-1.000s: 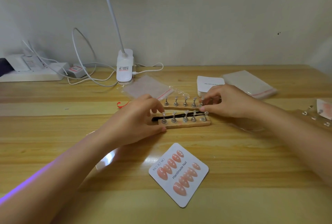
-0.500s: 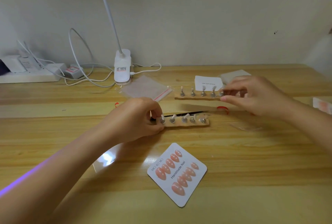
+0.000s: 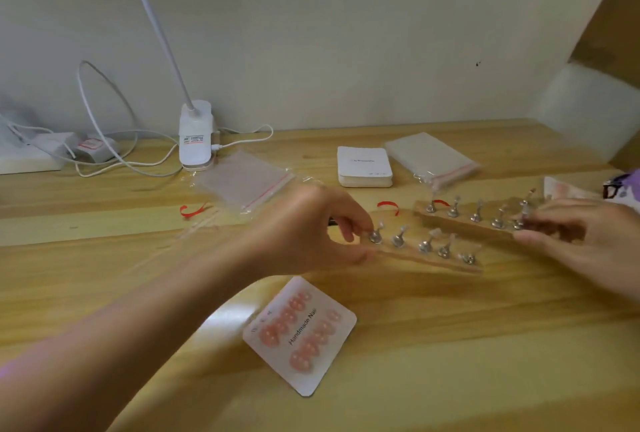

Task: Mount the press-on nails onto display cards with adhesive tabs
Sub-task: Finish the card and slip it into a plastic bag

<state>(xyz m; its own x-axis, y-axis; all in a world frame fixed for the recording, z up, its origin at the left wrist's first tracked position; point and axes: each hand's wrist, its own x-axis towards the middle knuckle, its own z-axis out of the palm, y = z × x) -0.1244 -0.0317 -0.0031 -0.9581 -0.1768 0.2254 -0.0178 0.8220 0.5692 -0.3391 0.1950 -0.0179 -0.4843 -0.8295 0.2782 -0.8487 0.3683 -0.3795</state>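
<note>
**Both nail stands in hand, finished card waiting below**

Your left hand [image 3: 311, 227] pinches the near wooden stand [image 3: 429, 258] at its left end, fingers [image 3: 349, 223] curled round the first metal peg. Your right hand [image 3: 581, 241] has the far wooden stand [image 3: 464, 220] by its right end, fingers curled at the last pegs, though motion blur hides the exact hold. The two stands lie close together, the far one just behind and to the right.

Each stand carries five small metal holders with pale clear tips; whether those are nails I cannot tell. They look light and top-heavy, so my call is to grip the wood at its ends and keep it level, not to lift by a peg. Tilt it and the holders may tip or slide off.

The press-on nails [image 3: 298, 327] you can read clearly are pink, already seated in two rows on the display card [image 3: 329, 372] on the worktop [image 3: 450, 345], nearer you. Thin, stiff, probably easy to flick loose; take the card by its bare edges.

Writing: "Handmade Nail" runs between the rows. The stack of blank cards [image 3: 364, 166] behind bears small print too blurred to read. Red-strip clear bags [image 3: 242, 182] lie by the lamp base [image 3: 195, 137], whose label is illegible.
</note>
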